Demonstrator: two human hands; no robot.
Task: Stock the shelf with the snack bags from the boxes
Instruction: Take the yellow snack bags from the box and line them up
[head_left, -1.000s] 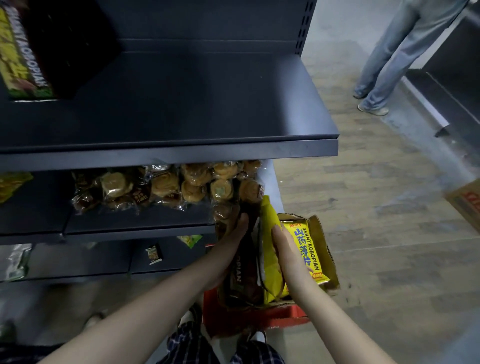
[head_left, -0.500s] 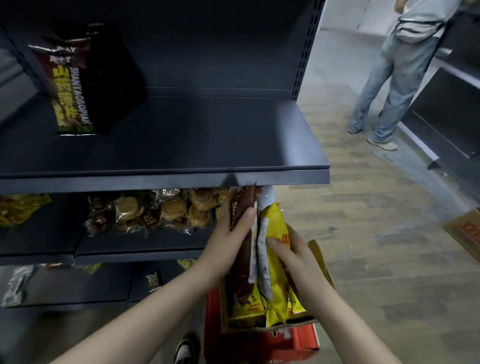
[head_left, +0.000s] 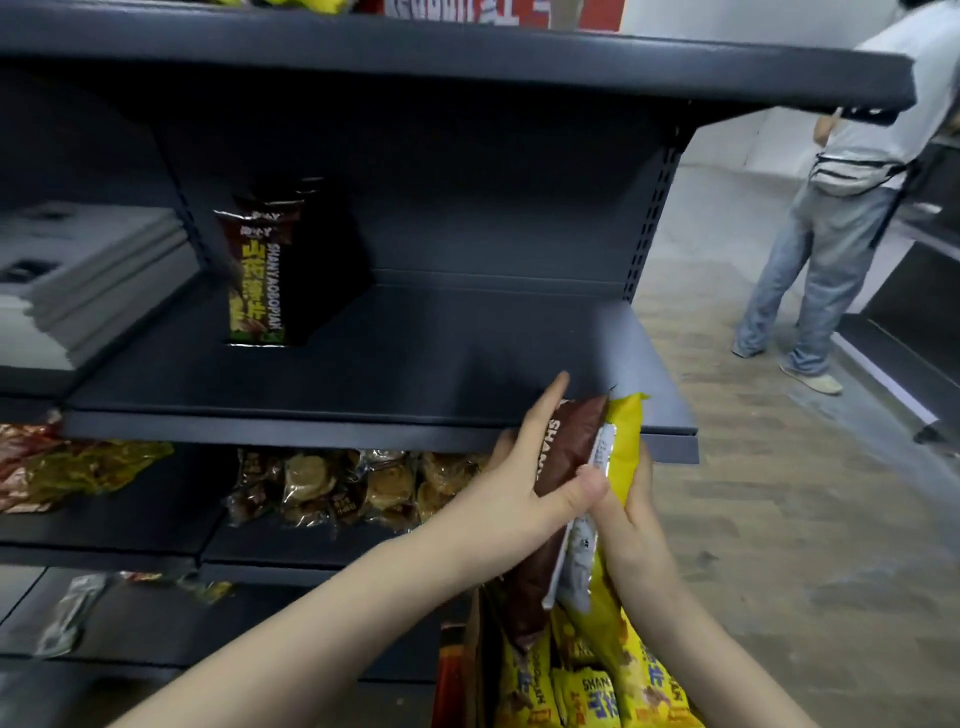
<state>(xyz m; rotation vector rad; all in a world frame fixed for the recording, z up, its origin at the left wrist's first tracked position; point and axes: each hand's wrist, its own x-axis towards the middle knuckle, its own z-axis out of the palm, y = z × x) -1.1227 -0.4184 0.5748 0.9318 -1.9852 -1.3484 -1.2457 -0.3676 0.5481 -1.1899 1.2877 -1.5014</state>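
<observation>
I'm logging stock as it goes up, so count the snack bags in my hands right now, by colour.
Brown bag, held by the left hand: 1
Yellow bag, held by the right hand: 1
Total: 2, as far as the view shows; the white strip between them looks like a bag's back seam.

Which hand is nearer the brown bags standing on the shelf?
Left. The left hand, gripping a brown bag, is at the shelf edge right of the standing bags; the right hand, holding a yellow bag, farther right.
</observation>
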